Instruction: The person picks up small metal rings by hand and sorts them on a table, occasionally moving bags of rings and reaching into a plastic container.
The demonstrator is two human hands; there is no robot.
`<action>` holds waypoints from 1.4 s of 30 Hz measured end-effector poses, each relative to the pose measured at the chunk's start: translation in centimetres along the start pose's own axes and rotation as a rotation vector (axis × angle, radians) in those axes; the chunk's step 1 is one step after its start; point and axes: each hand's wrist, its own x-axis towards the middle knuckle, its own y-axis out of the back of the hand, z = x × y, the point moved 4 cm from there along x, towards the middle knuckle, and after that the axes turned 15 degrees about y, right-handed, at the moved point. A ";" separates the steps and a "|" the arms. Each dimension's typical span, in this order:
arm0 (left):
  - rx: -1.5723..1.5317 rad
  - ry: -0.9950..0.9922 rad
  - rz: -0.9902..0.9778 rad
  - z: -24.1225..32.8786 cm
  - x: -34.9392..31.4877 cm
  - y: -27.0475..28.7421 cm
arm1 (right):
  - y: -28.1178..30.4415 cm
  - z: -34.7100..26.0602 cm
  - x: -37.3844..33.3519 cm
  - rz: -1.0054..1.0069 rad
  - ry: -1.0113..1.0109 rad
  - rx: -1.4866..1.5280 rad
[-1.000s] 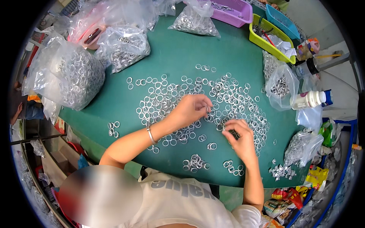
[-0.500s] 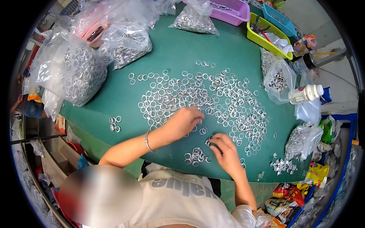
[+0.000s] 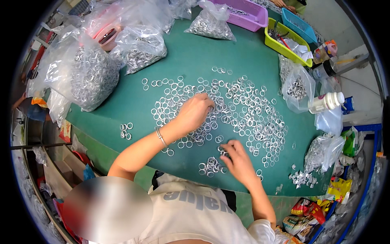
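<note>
Many silver metal rings (image 3: pixel 266 134) lie in a broad spread on the green tabletop. My left hand (image 3: pixel 194 112), with a bracelet on its wrist, reaches into the middle of the spread. Its fingertips are pinched together among the rings; whatever is between them is too small to make out. Closer to me, my right hand (image 3: pixel 239 162) is held low over the table with thumb and fingers apart. A few rings (image 3: pixel 222 151) sit at its fingertips, apparently not gripped. A small heap of rings (image 3: pixel 212 166) lies just left of that hand.
Clear bags of rings stand at the left (image 3: pixel 95 77) and far edge (image 3: pixel 210 24). Purple (image 3: pixel 248 18), yellow-green (image 3: pixel 284 46) and blue baskets (image 3: pixel 298 25) line the far right. A white bottle (image 3: pixel 327 101) and small metal parts (image 3: pixel 302 178) are on the right. Another person's hands (image 3: pixel 284 5) show beyond.
My left hand has moved away from me, deeper into the spread of rings. The right hand stays near the small heap, its thumb and fingers now wider apart.
</note>
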 end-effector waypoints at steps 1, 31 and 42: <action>0.083 -0.043 0.044 -0.1 0.1 -0.1 | -0.4 -0.2 -0.2 -0.061 -0.002 -0.001; 0.265 -0.163 0.008 -1.2 4.1 -2.2 | 2.1 7.3 12.8 0.066 0.197 -0.178; -0.642 0.385 -0.279 -3.1 4.3 0.5 | 2.2 9.3 10.1 0.288 -0.328 0.791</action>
